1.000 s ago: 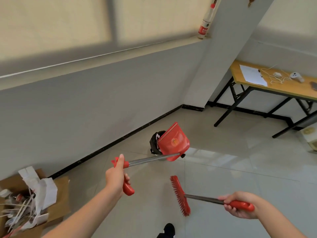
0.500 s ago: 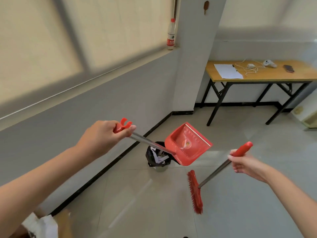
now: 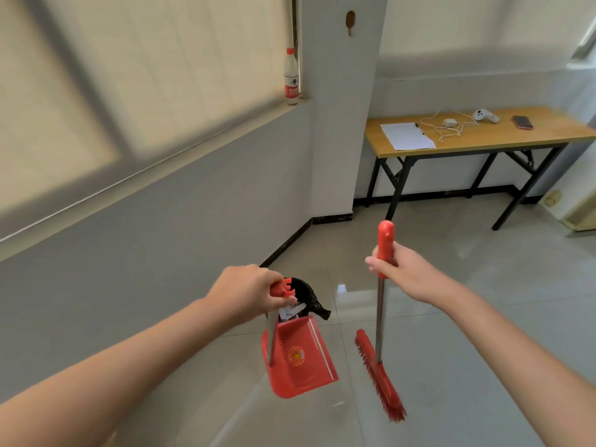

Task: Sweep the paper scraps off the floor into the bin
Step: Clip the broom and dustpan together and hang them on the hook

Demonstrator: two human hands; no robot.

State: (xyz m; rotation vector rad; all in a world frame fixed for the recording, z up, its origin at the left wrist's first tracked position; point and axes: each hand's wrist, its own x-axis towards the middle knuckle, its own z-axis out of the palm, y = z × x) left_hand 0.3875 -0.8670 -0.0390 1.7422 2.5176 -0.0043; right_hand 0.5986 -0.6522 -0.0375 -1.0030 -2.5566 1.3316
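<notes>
My left hand (image 3: pixel 248 293) curls round the dustpan (image 3: pixel 300 359) handle, my right hand (image 3: pixel 400 272) round the broom (image 3: pixel 378 366) at 3 o'clock. Both seem light and rigid, best held by the red grips.

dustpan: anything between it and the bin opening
Nothing visible. The dustpan hangs from the left hand just in front of the bin, whose black-lined mouth is open. The broom in the right hand stands off to the side.

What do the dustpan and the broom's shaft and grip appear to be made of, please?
Dustpan: probably moulded plastic, glossy red with ribbed ridges. Broom shaft: apparently bare metal, silvery and reflective. Broom grip: likely plastic, same glossy red.
</notes>
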